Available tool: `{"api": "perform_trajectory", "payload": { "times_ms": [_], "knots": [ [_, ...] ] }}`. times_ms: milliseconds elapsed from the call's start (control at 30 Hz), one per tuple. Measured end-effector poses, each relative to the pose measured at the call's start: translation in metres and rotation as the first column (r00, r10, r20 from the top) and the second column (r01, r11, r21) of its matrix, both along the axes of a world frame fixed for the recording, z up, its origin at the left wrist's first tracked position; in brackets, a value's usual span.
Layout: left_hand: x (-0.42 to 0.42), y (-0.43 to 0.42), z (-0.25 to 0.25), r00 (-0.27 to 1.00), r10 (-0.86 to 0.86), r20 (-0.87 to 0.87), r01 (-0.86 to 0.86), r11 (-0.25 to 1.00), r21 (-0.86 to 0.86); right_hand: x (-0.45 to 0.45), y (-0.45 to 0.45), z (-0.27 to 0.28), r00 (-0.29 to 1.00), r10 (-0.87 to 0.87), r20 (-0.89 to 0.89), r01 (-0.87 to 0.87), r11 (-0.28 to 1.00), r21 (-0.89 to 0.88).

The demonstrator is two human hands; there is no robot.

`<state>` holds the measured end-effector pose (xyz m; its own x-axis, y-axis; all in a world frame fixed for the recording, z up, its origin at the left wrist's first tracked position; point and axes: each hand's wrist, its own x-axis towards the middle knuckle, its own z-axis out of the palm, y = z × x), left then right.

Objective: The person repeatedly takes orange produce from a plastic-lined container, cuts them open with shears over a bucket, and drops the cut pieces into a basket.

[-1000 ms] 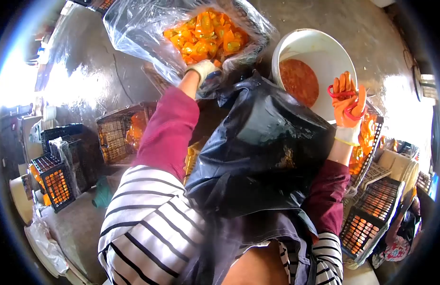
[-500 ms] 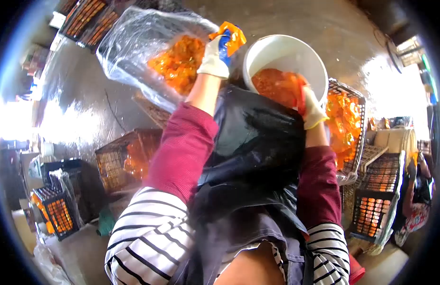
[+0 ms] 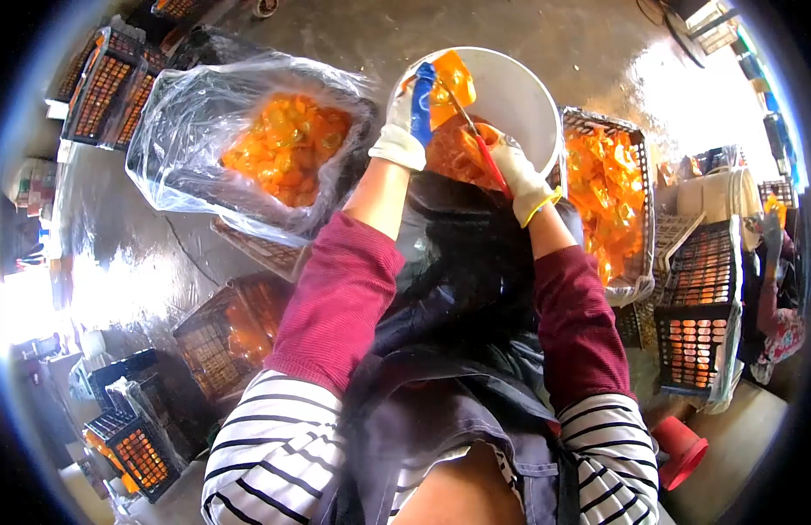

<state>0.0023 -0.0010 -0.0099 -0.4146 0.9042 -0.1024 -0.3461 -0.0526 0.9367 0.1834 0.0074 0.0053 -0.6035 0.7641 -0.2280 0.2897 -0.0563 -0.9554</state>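
My left hand (image 3: 410, 118), in a pale glove with blue over the fingers, is closed on a shiny orange packet (image 3: 453, 86) above the white bucket (image 3: 519, 83). My right hand (image 3: 513, 166), in a pale glove with a yellow cuff, grips what look like red-handled scissors (image 3: 490, 159). Their thin dark blade reaches up to the packet's lower edge; whether it is cutting in, I cannot tell. Reddish-orange contents (image 3: 453, 157) lie in the bucket, partly hidden by my hands and apron.
To the left, a crate lined with clear plastic (image 3: 182, 157) holds orange packets. Right of the bucket, another crate (image 3: 642, 162) is full of flattened orange wrappers. Stacked dark crates (image 3: 698, 306) and a red container (image 3: 683, 451) stand farther right.
My right hand has risen out of the bucket and moved left, bringing the blade to the packet. My left hand has shifted over the bucket with the packet. The view has shifted slightly.
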Motion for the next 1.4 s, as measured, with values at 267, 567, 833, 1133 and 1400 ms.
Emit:
{"api": "perform_trajectory", "payload": {
  "times_ms": [267, 567, 833, 1133, 1400],
  "knots": [
    [0.006, -0.014, 0.019, 0.985, -0.139, -0.099, 0.127, 0.985, -0.116, 0.000, 0.014, -0.032, 0.990, -0.143, 0.003, 0.143, 0.988, 0.058],
    [0.000, -0.011, 0.010, 0.990, -0.131, 0.059, 0.136, 0.986, -0.093, 0.003, 0.001, -0.010, 0.985, -0.145, 0.097, 0.128, 0.978, 0.165],
    [-0.019, -0.001, -0.034, 0.853, -0.114, -0.509, -0.062, 0.947, -0.316, 0.006, -0.002, 0.003, 0.982, -0.087, 0.166, 0.043, 0.966, 0.253],
    [0.019, -0.020, 0.046, 0.930, -0.106, 0.352, 0.108, 0.994, 0.015, -0.001, -0.003, 0.011, 0.994, -0.103, -0.028, 0.092, 0.961, -0.260],
    [-0.002, 0.002, -0.001, 0.776, 0.036, -0.630, -0.061, 0.998, -0.018, 0.001, 0.002, 0.002, 0.985, -0.084, 0.151, 0.056, 0.983, 0.176]
  ]
}}
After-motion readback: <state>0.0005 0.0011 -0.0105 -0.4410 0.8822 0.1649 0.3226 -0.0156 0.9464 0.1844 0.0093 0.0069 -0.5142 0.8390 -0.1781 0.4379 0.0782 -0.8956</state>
